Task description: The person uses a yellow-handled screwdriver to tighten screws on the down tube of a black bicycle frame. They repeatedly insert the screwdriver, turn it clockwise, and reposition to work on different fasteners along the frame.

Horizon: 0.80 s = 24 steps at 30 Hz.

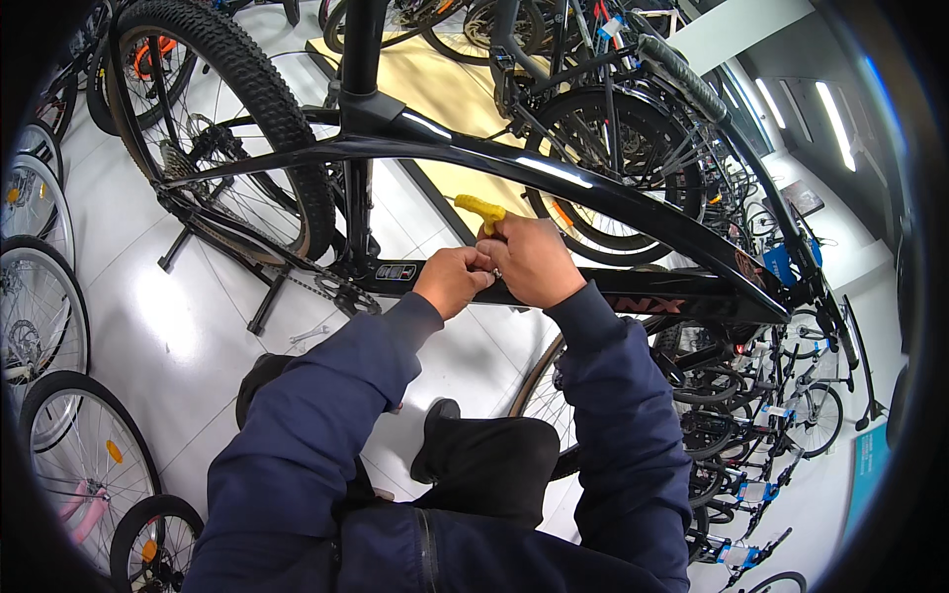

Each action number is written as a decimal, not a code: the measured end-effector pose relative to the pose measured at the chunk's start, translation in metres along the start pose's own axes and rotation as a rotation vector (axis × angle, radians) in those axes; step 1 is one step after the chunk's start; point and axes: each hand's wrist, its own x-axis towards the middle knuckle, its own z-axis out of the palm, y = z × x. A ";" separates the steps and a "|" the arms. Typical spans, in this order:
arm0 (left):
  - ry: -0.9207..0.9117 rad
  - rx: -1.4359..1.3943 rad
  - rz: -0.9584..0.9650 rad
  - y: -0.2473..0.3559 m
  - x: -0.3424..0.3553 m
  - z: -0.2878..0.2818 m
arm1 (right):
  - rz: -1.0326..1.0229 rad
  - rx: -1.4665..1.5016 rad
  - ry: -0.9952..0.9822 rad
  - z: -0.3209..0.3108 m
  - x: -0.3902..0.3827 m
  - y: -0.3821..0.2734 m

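A black bicycle frame [563, 173] lies across the view, its lower tube [390, 275] under my hands. My right hand [534, 259] is closed on a yellow-handled tool [477, 206] held over that tube, the handle sticking up above my fingers. My left hand [450, 285] is closed, fingertips pinched at the tube beside my right fingers; what they hold is too small to make out. The rear wheel [311, 188] with its knobbly tyre and the crank [346, 295] are left of my hands.
The bike is on a black floor stand [260, 314]. A small metal tool [311, 333] lies on white floor tiles [178, 395]. Loose wheels [87, 435] line the left. Parked bicycles [751, 455] crowd the right and back, beside a yellow board [430, 124]. My legs [484, 455] are below.
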 end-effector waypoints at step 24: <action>-0.004 0.162 0.005 -0.001 0.003 -0.002 | -0.121 -0.177 -0.096 0.013 0.040 0.005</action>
